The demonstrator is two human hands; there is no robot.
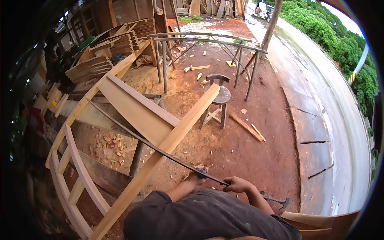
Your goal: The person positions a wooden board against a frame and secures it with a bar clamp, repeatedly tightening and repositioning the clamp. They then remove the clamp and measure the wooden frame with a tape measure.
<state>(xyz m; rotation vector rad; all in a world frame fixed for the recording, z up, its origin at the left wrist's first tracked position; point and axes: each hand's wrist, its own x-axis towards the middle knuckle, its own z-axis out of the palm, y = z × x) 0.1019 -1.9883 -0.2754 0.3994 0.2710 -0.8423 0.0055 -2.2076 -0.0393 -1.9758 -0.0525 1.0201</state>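
A long dark metal bar clamp (132,134) lies slantwise across a wooden frame with a flat panel (138,110) and a thick pale beam (188,114). Near the bar's lower end, my left hand (197,174) is closed around the dark clamp fitting. My right hand (237,185) is wrapped round the tip of the bar, to the right of the left hand. The curved slatted part (76,168) of the frame extends to the lower left.
A round wooden stool (219,95) stands beyond the beam, with a metal trestle (208,39) behind it. Stacked chair parts (92,66) are at the upper left. Wood offcuts (246,127) lie on the dirt floor. A hammer (285,203) is at the lower right.
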